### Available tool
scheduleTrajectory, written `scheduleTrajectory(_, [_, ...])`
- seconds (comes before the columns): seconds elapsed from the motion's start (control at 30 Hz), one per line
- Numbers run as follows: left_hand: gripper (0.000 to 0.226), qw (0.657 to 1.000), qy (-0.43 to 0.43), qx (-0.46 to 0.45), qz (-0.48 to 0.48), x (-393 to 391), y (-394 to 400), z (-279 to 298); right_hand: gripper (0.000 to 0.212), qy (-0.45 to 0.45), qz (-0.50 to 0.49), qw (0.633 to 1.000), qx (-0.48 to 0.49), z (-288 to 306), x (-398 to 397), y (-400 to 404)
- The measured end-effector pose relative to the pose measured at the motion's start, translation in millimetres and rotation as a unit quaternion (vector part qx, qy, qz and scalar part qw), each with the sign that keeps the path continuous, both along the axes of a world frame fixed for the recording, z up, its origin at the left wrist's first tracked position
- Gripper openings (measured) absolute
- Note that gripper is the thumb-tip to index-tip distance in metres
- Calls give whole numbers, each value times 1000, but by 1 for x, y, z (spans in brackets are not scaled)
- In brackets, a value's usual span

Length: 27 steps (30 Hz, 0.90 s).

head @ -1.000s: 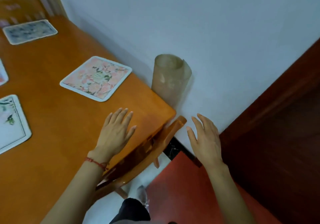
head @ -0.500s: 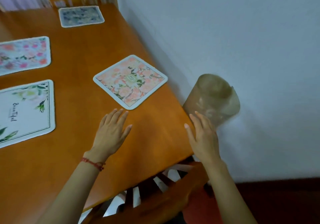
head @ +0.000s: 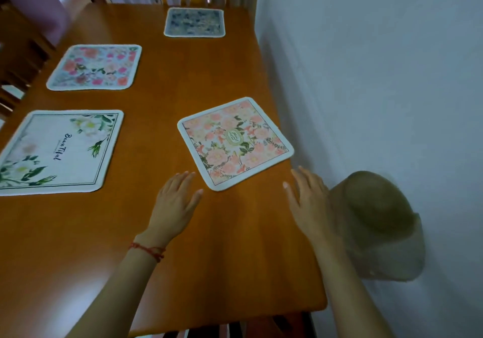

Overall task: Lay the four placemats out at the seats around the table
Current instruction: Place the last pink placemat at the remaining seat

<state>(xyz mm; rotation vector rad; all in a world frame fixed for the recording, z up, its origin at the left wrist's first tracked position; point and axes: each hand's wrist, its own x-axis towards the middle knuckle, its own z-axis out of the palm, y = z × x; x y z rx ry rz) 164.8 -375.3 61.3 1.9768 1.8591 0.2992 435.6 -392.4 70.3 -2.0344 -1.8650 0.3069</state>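
Placemats (head: 235, 143) flat on table (head: 235, 246); left hand (head: 173, 204) and right hand (head: 308, 201) beside, each grip released.

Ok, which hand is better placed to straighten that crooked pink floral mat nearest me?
Left, probably. The left hand has fingertips beside the pink floral placemat's near corner; the right hand sits farther off at the table edge.

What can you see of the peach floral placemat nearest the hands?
The peach floral placemat is a rounded-corner square with a white border, pink-orange blossoms, green leaves and a small oval emblem at its centre. It looks like thin fabric and lies flat on the wooden table, turned diamond-wise, its right corner at the table's wall-side edge. Neither the left hand nor the right hand touches it.
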Motion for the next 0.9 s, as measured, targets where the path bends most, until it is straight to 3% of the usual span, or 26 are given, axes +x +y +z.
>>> scheduleTrajectory(0.17, [55,989,-100,-37,107,14,23,-10,46,82,-2,997,3,-10,-2,52])
scheduleTrajectory(0.53, [51,924,-256,-50,278,23,93,-41,40,179,-38,981,-64,-46,-4,187])
scheduleTrajectory(0.7, [49,885,-316,-41,340,24,123,-60,40,180,-49,978,-90,-68,0,231])
scheduleTrajectory(0.9, [40,881,-323,-26,345,34,140,-73,43,132,-40,983,-119,-92,7,271])
